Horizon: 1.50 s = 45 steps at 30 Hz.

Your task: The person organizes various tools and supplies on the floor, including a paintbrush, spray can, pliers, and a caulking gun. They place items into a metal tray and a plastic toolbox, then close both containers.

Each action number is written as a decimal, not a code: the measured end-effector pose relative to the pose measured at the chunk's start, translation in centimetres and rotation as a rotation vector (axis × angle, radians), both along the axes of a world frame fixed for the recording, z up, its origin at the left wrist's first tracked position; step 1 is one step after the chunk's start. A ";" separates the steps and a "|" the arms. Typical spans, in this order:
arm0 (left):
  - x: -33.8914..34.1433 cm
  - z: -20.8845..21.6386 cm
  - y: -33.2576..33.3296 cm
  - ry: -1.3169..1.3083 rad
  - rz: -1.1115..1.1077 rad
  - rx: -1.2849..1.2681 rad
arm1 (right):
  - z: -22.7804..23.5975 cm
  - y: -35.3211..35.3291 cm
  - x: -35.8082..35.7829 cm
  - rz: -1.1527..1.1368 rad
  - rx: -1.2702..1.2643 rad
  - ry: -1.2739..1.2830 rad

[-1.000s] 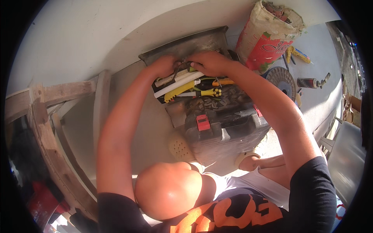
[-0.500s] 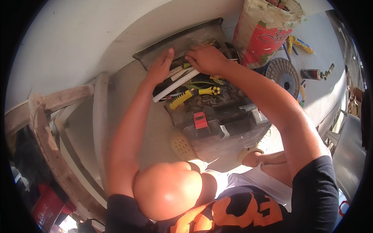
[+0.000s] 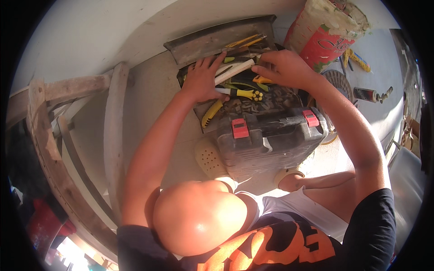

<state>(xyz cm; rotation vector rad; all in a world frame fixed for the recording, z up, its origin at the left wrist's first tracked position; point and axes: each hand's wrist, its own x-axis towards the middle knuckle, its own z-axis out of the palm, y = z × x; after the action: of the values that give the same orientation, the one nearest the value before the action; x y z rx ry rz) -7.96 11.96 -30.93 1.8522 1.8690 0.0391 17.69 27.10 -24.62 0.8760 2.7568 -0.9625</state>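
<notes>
Over a heap of tools in a dark open box, my left hand [image 3: 202, 77] rests with its fingers spread, covering one end of a white strip [image 3: 237, 70]. At the strip's far end is my right hand [image 3: 287, 68], fingers loosely bent and apart from the thumb; what lies under it is partly hidden. A tool with a yellow handle and a knobbed end [image 3: 248, 94] lies by my left thumb. Below it is a yellow-and-black ridged handle [image 3: 211, 113]. An orange-handled piece [image 3: 262, 80] sits beneath my right hand, near many small grey pieces [image 3: 266, 103].
A black case with red latches [image 3: 271, 140] stands between my feet and the heap. Behind leans a dark panel [image 3: 212, 41] against the wall. To the right are a red-and-beige sack [image 3: 318, 43], a ribbed spool [image 3: 338, 83] and a canister [image 3: 365, 94]. A wooden frame [image 3: 115, 122] stands left.
My left hand has moved right and down onto the tools, and my right hand has moved right. The white strip has shifted rightward, and the knobbed yellow tool now lies nearly level.
</notes>
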 end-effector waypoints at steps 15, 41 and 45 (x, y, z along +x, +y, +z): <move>-2.2 0.3 -0.8 -0.278 -0.050 0.135 | -0.4 -4.2 0.9 0.406 0.452 -0.273; 0.3 -1.4 -1.9 0.016 -0.071 0.427 | 19.7 -12.3 34.8 -0.957 0.455 -0.280; 1.1 -0.4 -3.0 -0.116 -0.053 0.649 | 12.3 -18.7 42.5 -1.616 0.040 0.135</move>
<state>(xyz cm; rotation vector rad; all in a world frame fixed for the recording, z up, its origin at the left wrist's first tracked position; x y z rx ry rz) -6.88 8.95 -31.33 2.2428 1.8554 0.8016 60.19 8.39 -12.32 3.1476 1.6013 -0.9533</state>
